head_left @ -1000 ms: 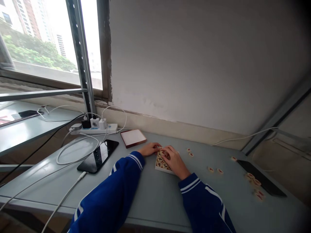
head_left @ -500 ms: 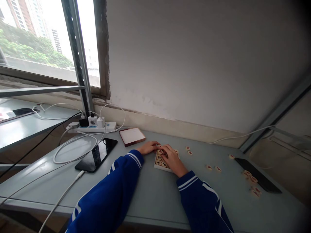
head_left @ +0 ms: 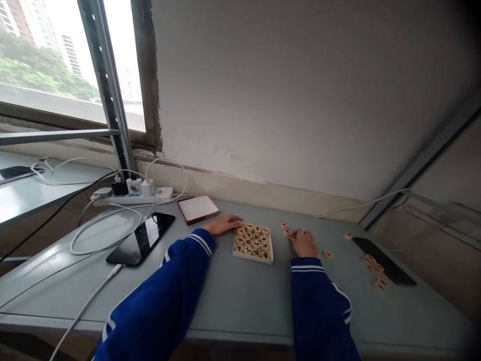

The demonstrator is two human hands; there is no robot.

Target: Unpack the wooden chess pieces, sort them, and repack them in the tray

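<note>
A white box (head_left: 252,258) on the desk holds rows of round wooden xiangqi pieces (head_left: 256,244), marked with red characters at the back and black ones in front. My left hand (head_left: 224,225) rests at its back left corner, fingers stretched out and touching the edge. To the right of the box, my right hand (head_left: 304,243) has its fingers curled, with the tips on a loose red xiangqi piece (head_left: 287,232) that still lies on the desk. Another loose piece (head_left: 283,225) sits just behind that one. The right thumb is largely hidden.
Several more pieces (head_left: 370,259) are scattered to the right, near a dark flat slab (head_left: 391,263). A box lid (head_left: 198,208) lies at back left. Further left are a phone (head_left: 141,239), a charging cable (head_left: 114,271) and a power strip (head_left: 161,195) against the wall.
My right hand has left the box and moved right to the loose pieces, uncovering the filled rows. My left hand stays at the box corner. The view has shifted slightly.
</note>
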